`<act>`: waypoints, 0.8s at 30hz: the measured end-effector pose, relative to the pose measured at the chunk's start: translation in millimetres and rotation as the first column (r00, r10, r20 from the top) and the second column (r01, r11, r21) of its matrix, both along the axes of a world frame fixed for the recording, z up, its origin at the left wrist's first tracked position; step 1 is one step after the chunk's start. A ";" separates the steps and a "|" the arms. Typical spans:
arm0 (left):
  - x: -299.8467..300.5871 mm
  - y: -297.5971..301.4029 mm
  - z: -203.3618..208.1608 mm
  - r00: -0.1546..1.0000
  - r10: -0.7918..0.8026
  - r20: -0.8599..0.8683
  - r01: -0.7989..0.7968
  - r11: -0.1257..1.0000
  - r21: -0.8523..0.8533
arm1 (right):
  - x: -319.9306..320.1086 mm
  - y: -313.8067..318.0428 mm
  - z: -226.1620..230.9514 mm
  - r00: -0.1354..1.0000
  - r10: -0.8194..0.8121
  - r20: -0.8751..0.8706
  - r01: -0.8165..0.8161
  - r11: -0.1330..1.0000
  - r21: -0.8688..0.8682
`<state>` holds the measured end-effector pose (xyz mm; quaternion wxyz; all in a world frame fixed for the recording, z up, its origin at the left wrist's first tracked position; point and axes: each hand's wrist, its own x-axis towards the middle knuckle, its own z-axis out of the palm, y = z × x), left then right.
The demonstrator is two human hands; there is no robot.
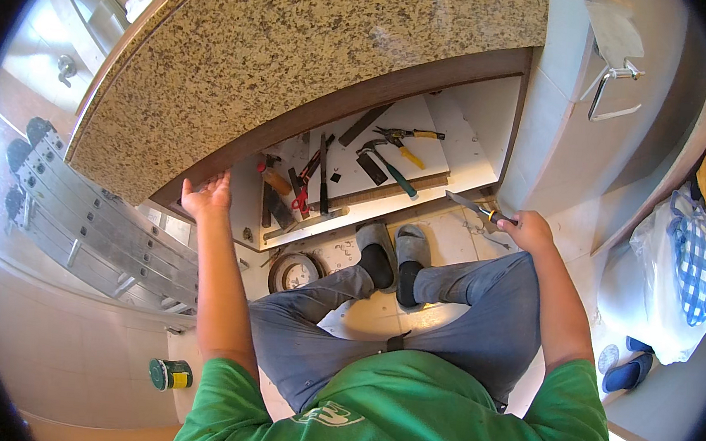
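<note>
My right hand [528, 233] is closed round the black-and-yellow handle of a flat-bladed hand tool [466, 203]. Its metal blade points left, toward the front edge of the open cabinet [476, 180]; the exact kind of blade is unclear. On the other side, my left hand [207, 198] is palm up with its fingers stretched out, against or just under the brown cabinet frame [246, 156]. Inside the cabinet lie a claw hammer [394, 174] with a green handle, yellow-handled snips [409, 134], red-handled scissors [301, 200] and an orange-capped bottle [275, 179].
A speckled granite countertop [324, 61] overhangs the cabinet. A folded aluminium ladder [96, 217] leans at left, near a green can [170, 374]. A brown ring-shaped roll [296, 273] lies by my feet. A plastic bag [655, 277] and blue slippers [628, 373] are at right.
</note>
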<state>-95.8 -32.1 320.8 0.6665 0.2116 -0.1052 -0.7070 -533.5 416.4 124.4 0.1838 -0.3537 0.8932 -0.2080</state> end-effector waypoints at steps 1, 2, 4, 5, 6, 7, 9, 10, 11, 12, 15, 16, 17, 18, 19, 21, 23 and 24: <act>-9.8 5.4 0.3 1.000 -0.017 0.009 0.016 1.000 0.025 | 0.9 0.2 1.0 1.000 0.003 -0.018 -0.003 1.000 -0.006; -20.1 10.8 1.2 0.999 -0.037 0.039 0.035 0.998 0.053 | 1.7 0.8 2.2 0.999 0.004 -0.041 -0.004 1.000 -0.014; -41.2 23.2 1.6 0.995 -0.087 0.041 0.088 0.996 -0.016 | 2.6 1.6 3.3 0.999 0.000 -0.039 -0.001 1.000 -0.022; -51.9 29.2 1.2 0.993 -0.113 0.024 0.113 0.993 -0.021 | 2.5 2.0 3.1 1.000 -0.003 -0.015 0.003 1.000 -0.019; -62.6 33.7 2.1 0.995 -0.101 0.017 0.101 0.995 -0.004 | 2.2 2.2 2.5 1.000 -0.007 0.010 0.007 0.999 -0.031; -72.2 38.4 1.4 0.993 -0.115 0.025 0.115 0.993 -0.020 | 1.4 2.5 1.5 1.000 -0.014 0.024 0.014 1.000 -0.021; -86.0 44.3 -1.1 0.991 -0.132 0.027 0.132 0.991 -0.028 | -1.2 2.7 -1.7 0.998 -0.020 0.055 0.022 0.999 -0.041; -89.3 44.9 -2.5 0.990 -0.127 0.055 0.129 0.991 -0.031 | -2.6 2.6 -3.9 0.999 -0.021 0.028 0.022 1.000 -0.017; -88.8 43.9 -3.3 0.990 -0.136 0.038 0.138 0.990 -0.037 | -3.9 2.8 -6.0 1.000 -0.015 0.002 0.015 1.000 -0.007; -86.1 41.5 -4.4 0.990 -0.141 0.023 0.142 0.989 -0.051 | -5.4 2.6 -7.9 1.000 -0.001 -0.026 0.001 1.000 0.001; -59.0 25.9 -1.8 0.995 -0.088 0.052 0.090 0.995 -0.041 | -6.5 4.5 -12.7 0.997 0.033 -0.072 -0.033 0.999 -0.005; -47.8 18.9 -0.4 0.996 -0.063 0.069 0.064 0.998 -0.017 | -6.1 5.8 -13.7 0.999 0.016 -0.048 -0.017 1.000 -0.024; -36.6 11.7 0.9 0.995 -0.045 0.088 0.044 0.999 0.018 | -5.9 6.7 -14.4 1.000 -0.008 -0.025 0.008 0.999 -0.032; -25.6 5.1 1.5 0.997 -0.041 0.065 0.041 0.999 0.000 | -4.9 6.3 -15.3 0.999 -0.009 -0.038 0.007 0.999 -0.045; -15.8 -1.2 1.8 0.998 -0.042 0.047 0.042 0.999 -0.008 | -4.7 6.7 -15.6 0.998 -0.016 -0.053 0.013 0.999 -0.048; -0.1 -13.1 2.5 0.999 -0.021 0.037 0.022 1.000 -0.013 | -3.9 5.1 -16.4 0.997 -0.017 -0.074 0.014 0.999 -0.043; 11.9 -24.4 2.7 0.999 0.018 0.048 -0.018 1.000 0.008 | -4.3 3.6 -17.1 0.996 -0.010 -0.092 0.008 1.000 -0.026; 18.2 -30.4 3.2 0.998 0.057 0.027 -0.058 0.998 0.036 | -4.8 3.0 -17.8 0.996 -0.004 -0.087 0.002 1.000 -0.025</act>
